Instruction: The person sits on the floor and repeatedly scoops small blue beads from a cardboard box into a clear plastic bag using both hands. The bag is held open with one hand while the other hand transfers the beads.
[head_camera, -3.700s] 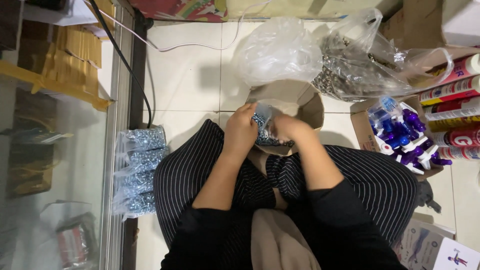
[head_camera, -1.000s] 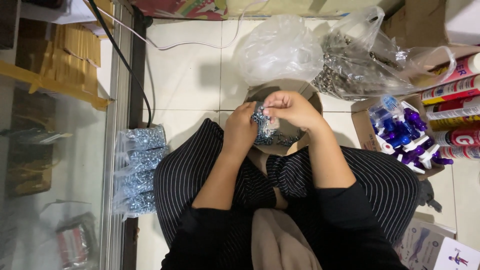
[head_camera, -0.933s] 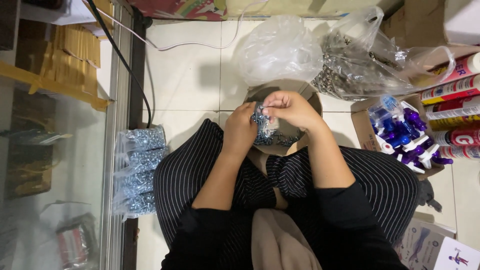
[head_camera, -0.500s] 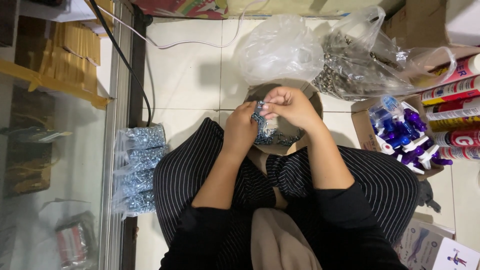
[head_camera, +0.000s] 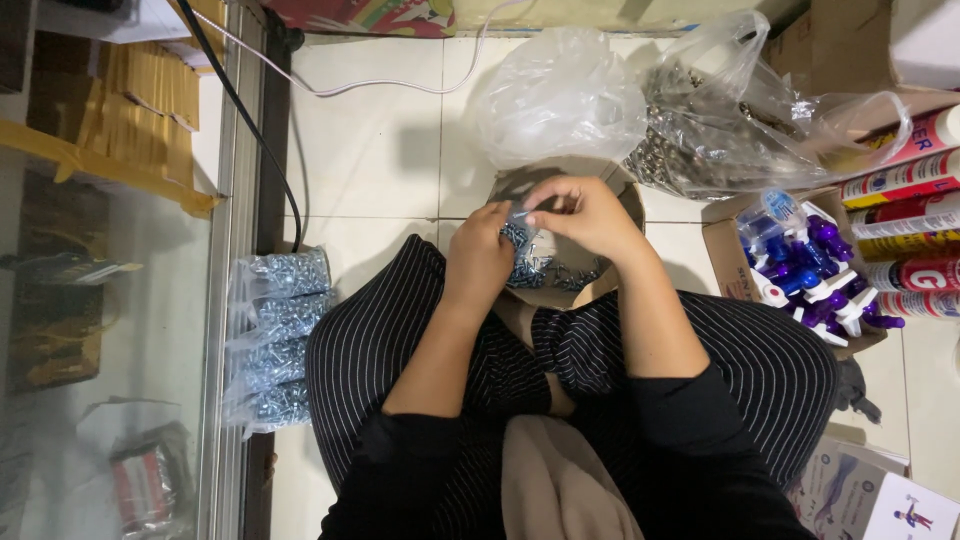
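My left hand (head_camera: 480, 258) grips a small clear plastic bag of silver screws (head_camera: 517, 236) over an open cardboard box (head_camera: 622, 195) on the floor. Loose screws (head_camera: 560, 272) lie in the bottom of that box. My right hand (head_camera: 583, 213) pinches the top edge of the same small bag, fingers closed against my left fingertips. I sit cross-legged in striped trousers, with the box just beyond my knees.
Several filled bags of screws (head_camera: 278, 335) are stacked at my left by a glass cabinet (head_camera: 110, 330). Two big clear plastic bags (head_camera: 560, 95), one holding metal parts (head_camera: 700, 150), lie beyond the box. A box of purple-capped spray bottles (head_camera: 805, 270) and tubes (head_camera: 905, 180) stand at the right.
My right hand came up out of the box to the top of the small bag. Over the last second both hands have barely shifted, working at the bag's opening.
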